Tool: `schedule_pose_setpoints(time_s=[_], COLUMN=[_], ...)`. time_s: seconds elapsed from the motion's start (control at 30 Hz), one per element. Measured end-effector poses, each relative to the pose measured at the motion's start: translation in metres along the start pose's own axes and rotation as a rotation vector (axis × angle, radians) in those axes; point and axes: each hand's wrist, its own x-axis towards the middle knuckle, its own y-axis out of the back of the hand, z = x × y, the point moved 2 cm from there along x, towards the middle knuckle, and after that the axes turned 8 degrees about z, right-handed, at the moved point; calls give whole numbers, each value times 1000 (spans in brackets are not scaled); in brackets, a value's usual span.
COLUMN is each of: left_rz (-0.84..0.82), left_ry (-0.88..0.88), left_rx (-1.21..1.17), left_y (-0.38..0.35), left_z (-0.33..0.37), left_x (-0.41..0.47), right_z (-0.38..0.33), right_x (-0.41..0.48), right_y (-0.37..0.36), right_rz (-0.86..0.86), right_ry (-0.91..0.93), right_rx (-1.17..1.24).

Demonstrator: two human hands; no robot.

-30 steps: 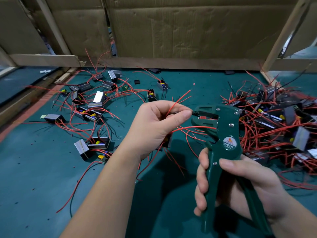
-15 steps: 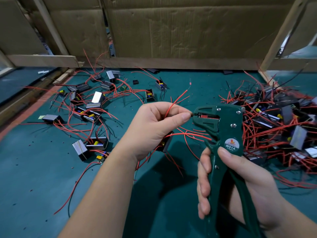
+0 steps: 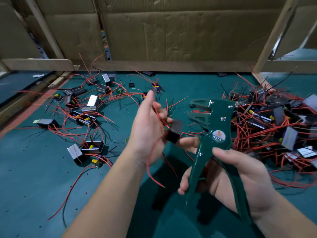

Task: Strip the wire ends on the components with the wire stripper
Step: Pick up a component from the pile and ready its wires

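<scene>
My right hand (image 3: pixel 228 174) grips the handles of the green wire stripper (image 3: pixel 212 127), which stands upright with its jaws apart and no wire in them. Left of the jaws, my left hand (image 3: pixel 147 127) is blurred, its index finger stretched up and its other fingers curled round the red wires of a black box component (image 3: pixel 175 132). The component hangs at those fingertips, just left of the stripper's head. Its red wires trail down across my left palm.
Several components with red wires (image 3: pixel 85 117) lie scattered on the green mat (image 3: pixel 34 177) at left. A dense pile of components and wires (image 3: pixel 274 124) lies at right. Cardboard walls and wooden battens (image 3: pixel 171 66) close off the back.
The wire end has left the stripper jaws, which have opened. My left hand has turned and uncurled, swinging the component into view, and the stripper has tilted more upright.
</scene>
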Motion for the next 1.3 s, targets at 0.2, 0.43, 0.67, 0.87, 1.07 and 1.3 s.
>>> schedule_pose_setpoints(time_s=[0.2,0.43,0.67,0.87,1.07,1.3], left_rz=[-174,-275,-400,-554,-552,-451], left_ry=[-65,-150,-182,-127,-10,74], left_rx=[127,326,505,238,-73,-280], left_y=[-3,4,9,4,7,9], left_z=[-11,-13,-25,-28,-17,-15], left_x=[-1,4,4,-2,-1,1], right_z=[1,-21,-12,-9,-8,-5], right_x=[2,1,2,0,2,4], right_y=[0,9,11,10,5,-6], right_rz=[105,198,303,319,286,283], right_ry=[95,155,76,57,15,185], right_rx=[-39,-35,-92,-106,-61,-8])
